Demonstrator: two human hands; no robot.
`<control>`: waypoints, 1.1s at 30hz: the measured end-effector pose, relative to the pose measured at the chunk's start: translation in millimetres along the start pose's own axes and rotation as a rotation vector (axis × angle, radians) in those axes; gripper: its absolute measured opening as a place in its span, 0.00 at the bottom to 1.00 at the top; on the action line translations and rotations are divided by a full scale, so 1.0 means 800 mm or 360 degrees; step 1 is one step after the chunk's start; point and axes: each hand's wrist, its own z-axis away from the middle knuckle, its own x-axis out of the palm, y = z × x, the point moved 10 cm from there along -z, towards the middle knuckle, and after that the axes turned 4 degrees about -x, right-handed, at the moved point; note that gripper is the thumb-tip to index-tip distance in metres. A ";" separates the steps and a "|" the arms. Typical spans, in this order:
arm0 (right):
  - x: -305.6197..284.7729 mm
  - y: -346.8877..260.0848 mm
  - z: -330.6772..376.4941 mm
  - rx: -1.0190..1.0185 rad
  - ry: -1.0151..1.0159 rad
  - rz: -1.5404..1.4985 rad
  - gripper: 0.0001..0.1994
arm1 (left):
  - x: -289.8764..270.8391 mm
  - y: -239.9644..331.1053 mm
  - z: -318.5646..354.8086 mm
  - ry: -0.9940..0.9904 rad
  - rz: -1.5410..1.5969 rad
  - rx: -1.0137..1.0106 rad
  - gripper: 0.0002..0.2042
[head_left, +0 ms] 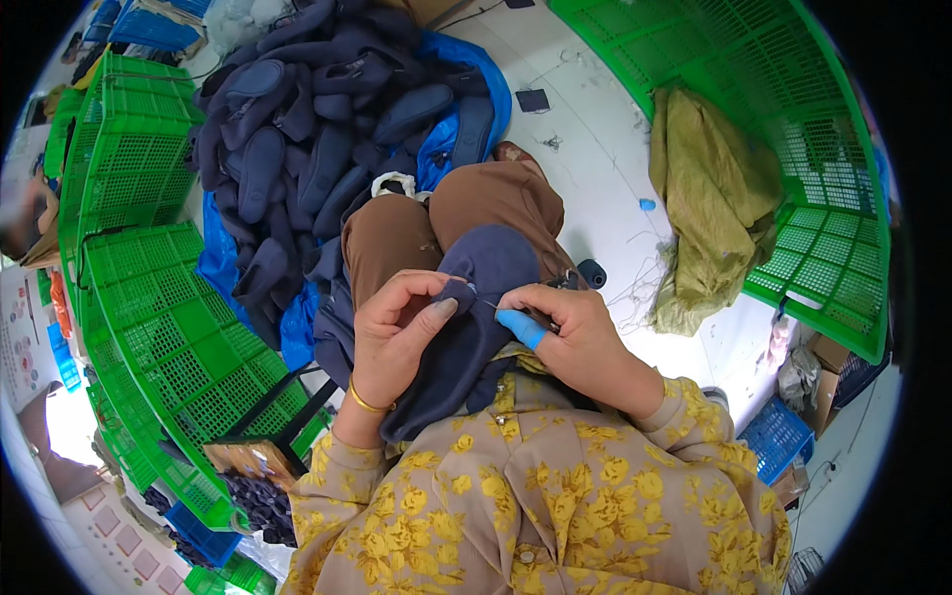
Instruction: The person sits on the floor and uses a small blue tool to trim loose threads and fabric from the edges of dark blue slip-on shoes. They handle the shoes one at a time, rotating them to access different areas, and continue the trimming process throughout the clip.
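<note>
On my lap lies a navy fabric slipper (486, 258), its rounded end pointing away from me. My left hand (402, 332) pinches a small fold of the slipper's navy cloth between thumb and fingers. Just to the right, my right hand (580, 337) is closed in a pinch, a blue cover (522, 328) on its thumb. From that pinch a thin, light needle (488, 302) points toward the fold; whether its tip is in the cloth is too small to tell. Something dark, partly hidden, shows behind the right fingers.
A large heap of navy slippers (322, 129) lies on blue sheeting (297, 332) ahead and left. Green plastic crates (164, 317) stand at the left; a green crate (828, 268) at the right has an olive sack (709, 198) against it. A dark thread spool (592, 274) sits by my knee.
</note>
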 end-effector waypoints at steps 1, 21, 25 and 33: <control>0.001 0.001 -0.001 -0.0014 0.0014 -0.0016 0.08 | 0.000 -0.002 -0.001 0.0008 0.0017 -0.0038 0.07; 0.006 0.010 -0.008 -0.0041 -0.0063 0.0118 0.16 | -0.002 -0.024 -0.003 0.0113 0.0084 -0.0282 0.06; 0.007 0.012 -0.008 -0.0101 -0.0022 0.0137 0.17 | 0.000 -0.031 -0.002 0.0089 0.0079 -0.0310 0.07; 0.005 0.017 -0.004 -0.0212 0.0010 0.0229 0.19 | 0.005 -0.030 -0.007 0.0080 0.0127 -0.0370 0.07</control>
